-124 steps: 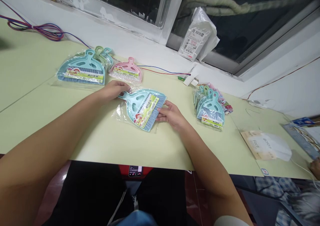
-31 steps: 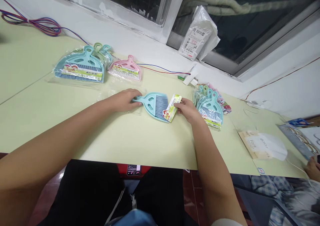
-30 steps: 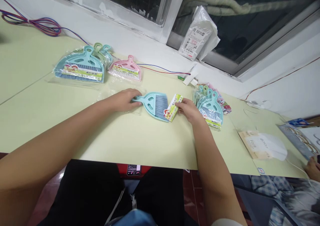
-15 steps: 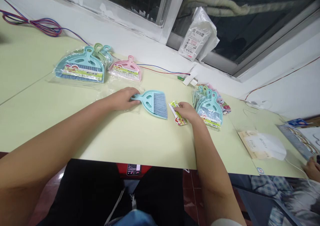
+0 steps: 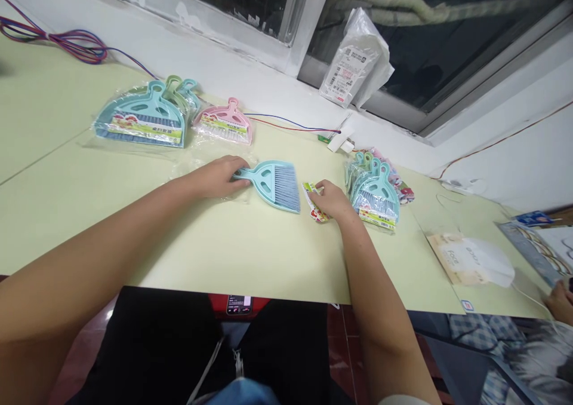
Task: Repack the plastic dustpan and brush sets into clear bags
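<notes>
A small blue hand brush point(image 5: 275, 182) lies flat on the pale green table point(image 5: 233, 249), bristles pointing right. My left hand point(image 5: 219, 177) is closed on its handle, with a clear plastic bag under the fingers. My right hand point(image 5: 330, 200) pinches a green and red paper label card point(image 5: 313, 201) against the table, just right of the bristles. A stack of bagged brush-and-dustpan sets point(image 5: 375, 193) sits right beside that hand.
More bagged sets lie at the back left: a blue one point(image 5: 141, 120) and a pink one point(image 5: 224, 122). Coloured wires point(image 5: 67, 39) run along the sill. A white parcel bag point(image 5: 353, 61) leans on the window. A tissue pack point(image 5: 470, 258) lies right; another person's hand point(image 5: 561, 300) shows at the edge.
My right hand has pulled the label card off the brush bristles and set it down on the table to the right. My left hand stays on the handle.
</notes>
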Demonstrator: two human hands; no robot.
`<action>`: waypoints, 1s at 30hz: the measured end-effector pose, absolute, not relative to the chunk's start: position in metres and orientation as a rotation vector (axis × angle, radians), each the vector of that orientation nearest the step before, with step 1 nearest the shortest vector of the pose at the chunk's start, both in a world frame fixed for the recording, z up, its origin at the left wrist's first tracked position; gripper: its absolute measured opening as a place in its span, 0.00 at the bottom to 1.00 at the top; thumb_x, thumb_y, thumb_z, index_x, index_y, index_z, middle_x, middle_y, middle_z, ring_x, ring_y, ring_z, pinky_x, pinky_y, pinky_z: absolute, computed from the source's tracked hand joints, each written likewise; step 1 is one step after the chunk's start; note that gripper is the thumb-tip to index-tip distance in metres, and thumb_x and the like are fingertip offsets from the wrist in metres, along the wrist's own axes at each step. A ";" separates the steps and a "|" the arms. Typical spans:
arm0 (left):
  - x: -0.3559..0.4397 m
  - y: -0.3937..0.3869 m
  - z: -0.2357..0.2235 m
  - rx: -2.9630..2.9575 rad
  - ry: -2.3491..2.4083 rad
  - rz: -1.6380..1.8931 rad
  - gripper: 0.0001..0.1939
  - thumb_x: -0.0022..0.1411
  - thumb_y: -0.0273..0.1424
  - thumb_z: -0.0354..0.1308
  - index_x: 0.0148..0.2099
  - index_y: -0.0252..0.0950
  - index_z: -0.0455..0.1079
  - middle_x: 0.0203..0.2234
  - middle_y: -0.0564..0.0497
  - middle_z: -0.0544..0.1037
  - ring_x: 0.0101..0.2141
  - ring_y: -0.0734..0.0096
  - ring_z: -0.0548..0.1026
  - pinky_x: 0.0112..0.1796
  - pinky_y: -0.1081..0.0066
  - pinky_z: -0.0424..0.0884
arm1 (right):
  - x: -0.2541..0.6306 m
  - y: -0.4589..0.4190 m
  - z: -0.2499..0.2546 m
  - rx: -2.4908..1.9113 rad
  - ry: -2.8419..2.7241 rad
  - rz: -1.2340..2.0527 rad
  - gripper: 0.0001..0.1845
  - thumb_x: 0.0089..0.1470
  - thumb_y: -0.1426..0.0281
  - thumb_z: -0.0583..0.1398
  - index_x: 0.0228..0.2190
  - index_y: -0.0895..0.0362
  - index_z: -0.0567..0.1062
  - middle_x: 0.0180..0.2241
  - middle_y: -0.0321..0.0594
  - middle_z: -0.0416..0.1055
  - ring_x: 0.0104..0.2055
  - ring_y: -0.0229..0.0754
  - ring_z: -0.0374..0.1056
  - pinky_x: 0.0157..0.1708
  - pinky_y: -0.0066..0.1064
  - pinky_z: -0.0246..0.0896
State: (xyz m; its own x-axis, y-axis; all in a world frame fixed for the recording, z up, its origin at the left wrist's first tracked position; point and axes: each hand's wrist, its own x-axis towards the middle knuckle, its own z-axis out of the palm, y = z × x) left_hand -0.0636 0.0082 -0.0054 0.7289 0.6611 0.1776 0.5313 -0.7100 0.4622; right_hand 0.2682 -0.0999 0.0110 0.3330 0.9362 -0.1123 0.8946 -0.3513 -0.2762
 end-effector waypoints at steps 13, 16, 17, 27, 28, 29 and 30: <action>-0.063 0.007 -0.005 2.542 0.940 0.466 0.28 0.65 0.51 0.53 0.59 0.40 0.71 0.47 0.42 0.77 0.48 0.51 0.74 0.48 0.57 0.70 | 0.253 -0.107 0.014 -2.470 -1.894 0.088 0.18 0.65 0.59 0.58 0.50 0.57 0.73 0.48 0.55 0.75 0.48 0.55 0.72 0.43 0.37 0.62; -0.063 0.007 -0.006 2.540 0.934 0.471 0.27 0.65 0.51 0.53 0.58 0.39 0.71 0.47 0.42 0.77 0.48 0.52 0.74 0.48 0.58 0.70 | 0.252 -0.108 0.014 -2.476 -1.899 0.079 0.18 0.65 0.59 0.57 0.50 0.57 0.72 0.49 0.56 0.74 0.49 0.56 0.72 0.43 0.38 0.62; -0.063 0.007 -0.006 2.536 0.933 0.474 0.28 0.65 0.51 0.53 0.58 0.39 0.71 0.47 0.42 0.77 0.49 0.51 0.74 0.48 0.58 0.70 | 0.252 -0.108 0.014 -2.478 -1.898 0.076 0.17 0.65 0.60 0.57 0.50 0.57 0.72 0.49 0.56 0.74 0.49 0.56 0.71 0.43 0.38 0.62; -0.063 0.009 -0.010 2.550 0.912 0.475 0.27 0.67 0.51 0.51 0.59 0.40 0.70 0.49 0.42 0.77 0.51 0.50 0.73 0.52 0.55 0.69 | 0.247 -0.108 0.015 -2.477 -1.887 0.086 0.16 0.66 0.62 0.56 0.50 0.57 0.72 0.50 0.56 0.72 0.51 0.57 0.71 0.45 0.40 0.62; -0.063 0.009 -0.010 2.554 0.904 0.478 0.27 0.67 0.51 0.51 0.59 0.39 0.69 0.50 0.41 0.77 0.52 0.50 0.72 0.52 0.55 0.68 | 0.246 -0.108 0.015 -2.476 -1.885 0.084 0.16 0.67 0.62 0.56 0.51 0.57 0.72 0.51 0.56 0.72 0.51 0.57 0.71 0.46 0.40 0.62; -0.063 0.009 -0.011 2.556 0.895 0.485 0.27 0.68 0.50 0.51 0.59 0.39 0.69 0.50 0.41 0.76 0.52 0.50 0.72 0.52 0.55 0.68 | 0.246 -0.108 0.015 -2.474 -1.885 0.082 0.16 0.67 0.62 0.55 0.51 0.57 0.71 0.51 0.56 0.72 0.51 0.57 0.71 0.46 0.40 0.62; -0.063 0.009 -0.011 2.553 0.888 0.498 0.26 0.68 0.50 0.51 0.59 0.39 0.68 0.50 0.41 0.76 0.52 0.50 0.72 0.52 0.55 0.68 | 0.245 -0.108 0.015 -2.472 -1.884 0.078 0.16 0.67 0.62 0.55 0.51 0.57 0.71 0.51 0.56 0.71 0.52 0.57 0.71 0.46 0.40 0.62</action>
